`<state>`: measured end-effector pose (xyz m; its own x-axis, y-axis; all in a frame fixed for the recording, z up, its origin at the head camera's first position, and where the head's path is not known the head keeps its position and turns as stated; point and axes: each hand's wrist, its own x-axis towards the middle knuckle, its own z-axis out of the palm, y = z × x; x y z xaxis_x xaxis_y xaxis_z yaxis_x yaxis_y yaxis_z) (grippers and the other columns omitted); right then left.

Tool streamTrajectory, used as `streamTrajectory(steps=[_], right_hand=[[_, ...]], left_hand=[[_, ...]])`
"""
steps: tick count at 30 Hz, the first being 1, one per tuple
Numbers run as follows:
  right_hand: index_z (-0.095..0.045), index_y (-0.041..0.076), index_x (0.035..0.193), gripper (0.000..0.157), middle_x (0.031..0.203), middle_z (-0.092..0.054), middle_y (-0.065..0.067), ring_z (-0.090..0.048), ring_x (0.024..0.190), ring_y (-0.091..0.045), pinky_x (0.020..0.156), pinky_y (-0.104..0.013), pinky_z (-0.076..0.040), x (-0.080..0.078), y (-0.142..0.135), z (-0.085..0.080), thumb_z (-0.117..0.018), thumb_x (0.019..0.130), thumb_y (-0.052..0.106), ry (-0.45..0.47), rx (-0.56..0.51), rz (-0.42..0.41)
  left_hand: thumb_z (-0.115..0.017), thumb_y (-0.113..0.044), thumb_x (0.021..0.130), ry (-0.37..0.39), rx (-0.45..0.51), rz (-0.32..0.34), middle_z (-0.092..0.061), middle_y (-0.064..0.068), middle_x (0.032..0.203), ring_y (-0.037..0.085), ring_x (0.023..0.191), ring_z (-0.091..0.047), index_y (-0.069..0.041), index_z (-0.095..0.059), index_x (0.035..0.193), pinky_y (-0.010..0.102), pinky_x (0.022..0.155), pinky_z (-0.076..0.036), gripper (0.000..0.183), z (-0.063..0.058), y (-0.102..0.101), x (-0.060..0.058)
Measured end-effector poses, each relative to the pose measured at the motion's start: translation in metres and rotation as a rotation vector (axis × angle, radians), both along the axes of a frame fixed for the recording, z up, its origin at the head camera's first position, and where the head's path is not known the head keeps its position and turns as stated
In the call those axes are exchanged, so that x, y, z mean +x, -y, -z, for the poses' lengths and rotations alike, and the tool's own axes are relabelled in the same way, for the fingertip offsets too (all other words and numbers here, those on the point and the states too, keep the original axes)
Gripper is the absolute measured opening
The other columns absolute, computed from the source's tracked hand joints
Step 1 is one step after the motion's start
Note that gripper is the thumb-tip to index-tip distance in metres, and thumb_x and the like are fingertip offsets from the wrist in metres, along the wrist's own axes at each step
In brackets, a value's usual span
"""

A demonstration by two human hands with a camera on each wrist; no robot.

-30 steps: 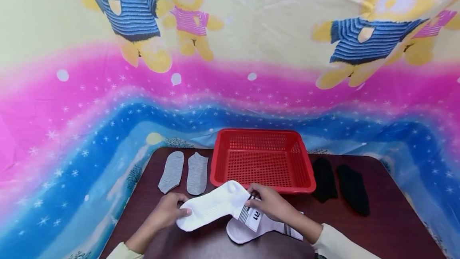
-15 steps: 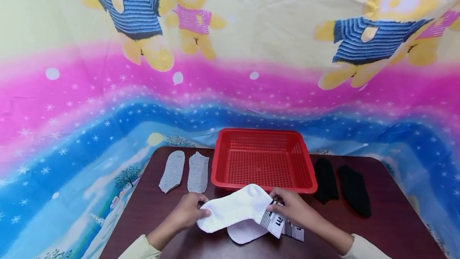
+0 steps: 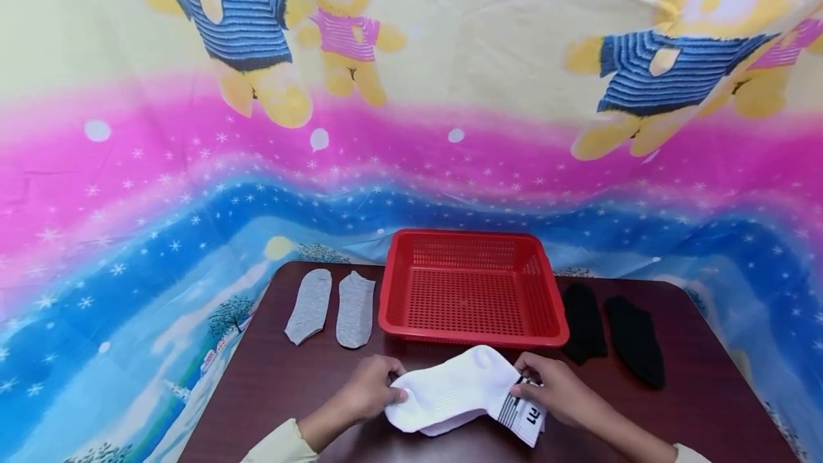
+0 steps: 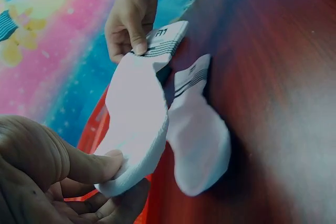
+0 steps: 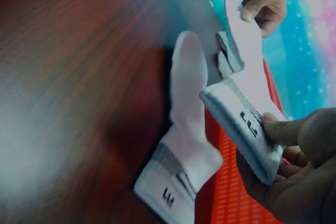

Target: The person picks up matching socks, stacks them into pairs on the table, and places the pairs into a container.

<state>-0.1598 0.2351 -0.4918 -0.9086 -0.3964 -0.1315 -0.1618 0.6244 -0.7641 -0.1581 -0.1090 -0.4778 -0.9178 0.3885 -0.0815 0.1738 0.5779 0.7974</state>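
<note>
Head view, two white socks (image 3: 450,391), two grey socks (image 3: 331,307), two black socks (image 3: 611,331), one red basket (image 3: 472,291)

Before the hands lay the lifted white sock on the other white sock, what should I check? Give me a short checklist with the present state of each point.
1. Left hand pinches the toe of the upper white sock: ok.
2. Right hand pinches the striped cuff of that sock: ok.
3. Upper sock held flat between the hands, no fold: ok.
4. Lower white sock lies flat on the table: ok; both wrist views show it there.
5. Cuffs of the two socks aligned: not ok; in the left wrist view the lower cuff sits apart from the upper one.
6. Red basket free of things: ok.
</note>
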Motion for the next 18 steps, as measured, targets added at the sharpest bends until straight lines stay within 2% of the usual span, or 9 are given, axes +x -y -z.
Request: streamTrajectory(steps=[8,13,18], right_hand=[[-0.064,0.011,0.097,0.023,0.082,-0.059,0.006,-0.045,0.072,0.002,0.063,-0.022,-0.039,0.007,-0.02,0.011,-0.078,0.087,0.026,-0.026,0.006,0.001],[-0.063,0.012,0.094,0.023,0.079,-0.057,0.01,-0.045,0.071,0.005,0.063,-0.02,-0.039,0.014,-0.029,0.019,-0.08,0.085,0.025,-0.074,0.021,-0.008],[-0.061,0.011,0.092,0.024,0.078,-0.053,0.011,-0.043,0.069,0.005,0.062,-0.021,-0.037,0.017,-0.036,0.025,-0.08,0.085,0.025,-0.049,0.035,-0.008]], left_hand=[[-0.082,0.004,0.075,0.041,0.013,0.019,-0.067,0.003,0.07,0.002,0.062,-0.051,-0.001,-0.071,0.08,0.02,0.057,-0.047,0.013,0.009,-0.019,0.005],[-0.081,0.006,0.072,0.057,0.023,0.028,-0.062,-0.002,0.067,0.0,0.061,-0.048,-0.002,-0.069,0.079,0.019,0.056,-0.044,0.015,0.015,-0.028,0.009],[-0.082,0.005,0.073,0.088,0.009,0.038,-0.059,-0.004,0.066,0.001,0.061,-0.047,-0.002,-0.07,0.079,0.019,0.057,-0.043,0.015,0.019,-0.036,0.011]])
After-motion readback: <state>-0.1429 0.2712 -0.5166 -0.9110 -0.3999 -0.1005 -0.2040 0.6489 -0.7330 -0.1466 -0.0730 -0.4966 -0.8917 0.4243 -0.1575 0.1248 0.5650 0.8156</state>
